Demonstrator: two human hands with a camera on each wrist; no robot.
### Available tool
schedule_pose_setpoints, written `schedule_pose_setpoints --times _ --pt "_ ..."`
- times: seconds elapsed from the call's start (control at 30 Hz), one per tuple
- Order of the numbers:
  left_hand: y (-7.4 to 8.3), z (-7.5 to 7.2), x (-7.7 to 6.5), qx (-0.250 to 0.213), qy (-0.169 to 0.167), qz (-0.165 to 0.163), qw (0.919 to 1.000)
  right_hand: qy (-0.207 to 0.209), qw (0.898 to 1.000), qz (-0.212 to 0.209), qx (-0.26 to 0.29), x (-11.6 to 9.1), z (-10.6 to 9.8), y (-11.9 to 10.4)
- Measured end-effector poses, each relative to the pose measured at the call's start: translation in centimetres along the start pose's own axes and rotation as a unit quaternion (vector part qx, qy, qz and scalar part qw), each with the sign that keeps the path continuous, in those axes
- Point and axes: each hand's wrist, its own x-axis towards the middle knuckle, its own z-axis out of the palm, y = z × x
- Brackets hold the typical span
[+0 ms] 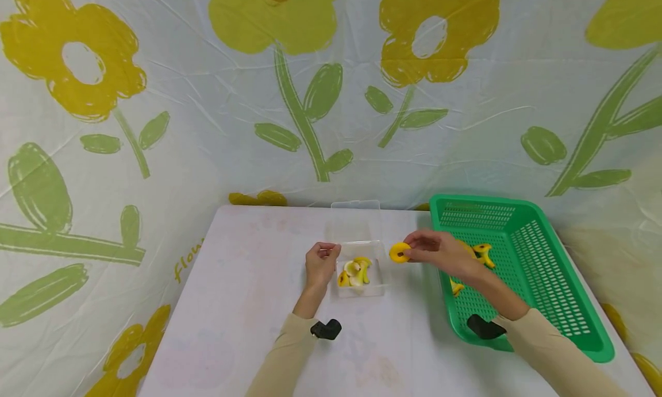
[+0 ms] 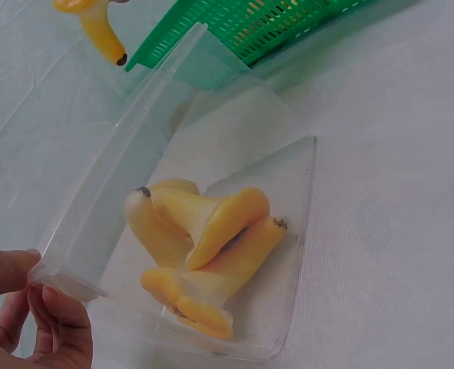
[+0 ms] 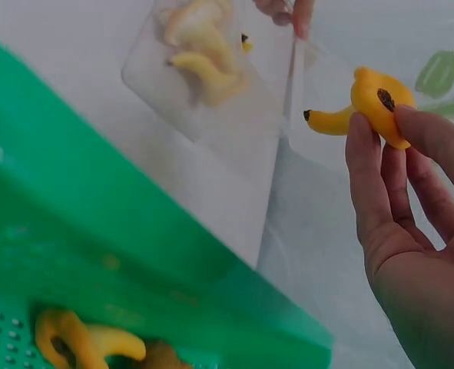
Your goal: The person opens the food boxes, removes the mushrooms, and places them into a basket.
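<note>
My right hand (image 1: 439, 250) pinches a yellow mushroom (image 3: 371, 100) by its cap between thumb and fingers, in the air between the box and the basket. Its cap has a dark patch, and its stem ends in a dark tip. My left hand (image 1: 319, 265) pinches the left rim of a clear plastic box (image 1: 362, 291) on the table. Inside that box lie several yellow mushrooms (image 2: 246, 257) with pale stems, heaped together. The box's clear lid (image 1: 355, 223) is folded back towards the wall.
A green perforated basket (image 1: 548, 224) stands on the right of the white-covered table (image 1: 248, 305). More yellow mushrooms (image 1: 483, 253) lie in its left part, partly behind my right arm. A flower-printed cloth (image 1: 217, 98) hangs behind the table.
</note>
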Motion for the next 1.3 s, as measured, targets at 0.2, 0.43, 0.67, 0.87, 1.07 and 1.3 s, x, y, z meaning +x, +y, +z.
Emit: schedule_pose_setpoints --times 0.2,0.43,0.67,0.87,1.07,1.3 --pt "-0.3 -0.1 0.0 -0.008 0.0 0.007 0.9999 0.011 1.0 -0.005 0.017 -1.3 -2.0 0.1" --pt "-0.4 -0.3 -0.1 -0.011 0.001 0.01 0.9999 0.036 0.999 -0.007 0.002 -3.1 -4.3 0.0" --pt "-0.5 -0.2 0.0 -0.038 0.001 0.034 0.9987 0.072 0.996 0.006 -0.049 -4.9 -6.8 0.4" --pt "-0.3 -0.1 0.0 -0.028 0.005 0.033 0.9991 0.094 0.991 0.01 -0.094 -6.2 -8.8 1.1" --pt "-0.2 -0.1 0.0 -0.015 0.003 0.019 0.9997 0.092 0.985 0.031 -0.145 -7.3 -10.3 2.5" --pt "-0.2 0.1 -0.1 -0.012 0.001 0.011 0.9999 0.049 0.983 0.057 -0.169 -7.8 -10.9 4.9"
